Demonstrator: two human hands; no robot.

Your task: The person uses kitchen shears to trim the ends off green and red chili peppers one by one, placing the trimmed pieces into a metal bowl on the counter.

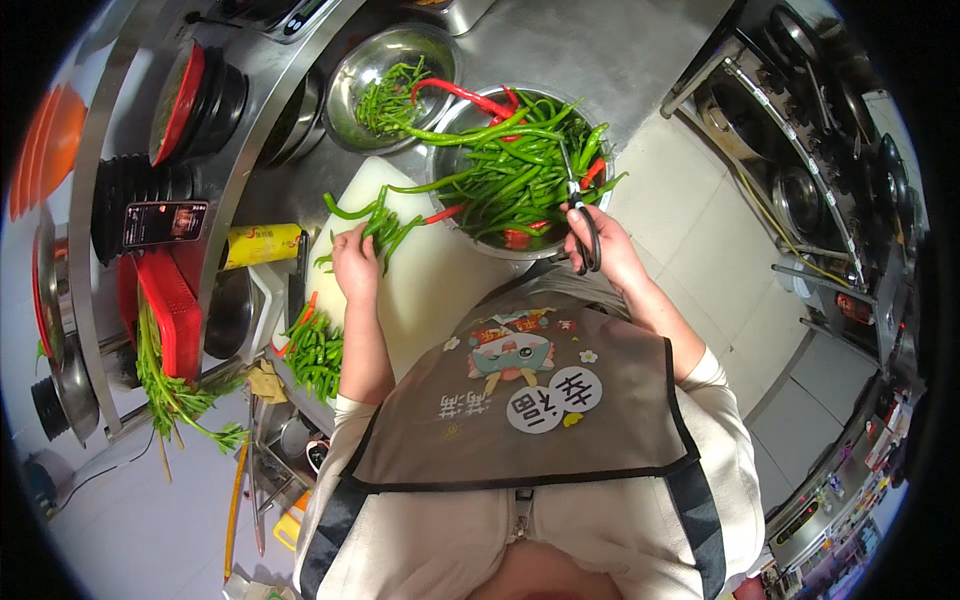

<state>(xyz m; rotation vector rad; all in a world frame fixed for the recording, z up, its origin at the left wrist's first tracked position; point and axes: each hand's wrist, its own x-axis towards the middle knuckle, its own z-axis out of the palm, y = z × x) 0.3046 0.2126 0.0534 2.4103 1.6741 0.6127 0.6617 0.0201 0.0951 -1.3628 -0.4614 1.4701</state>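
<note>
My left hand (355, 253) is closed around several long green chili peppers (386, 225) above the white cutting board (420, 300). In my right hand (611, 244) is a pair of black-handled scissors (576, 196), its blades pointing away from me over a steel basin (442, 161). That basin is heaped with long green chilies (517, 169) and a few red chilies (465, 91), some hanging over its rim. Beyond the board, a second steel bowl (345, 90) holds small green stem pieces (390, 97). A pile of green chilies (311, 352) lies left of my left forearm.
A yellow can (262, 246) lies left of the board. Farther left, a metal shelf (225, 202) carries a phone (166, 223), red baskets (169, 315) and stacked black bowls (221, 90). Celery (161, 382) sticks out below. A rack with pans (750, 120) stands across the floor at right.
</note>
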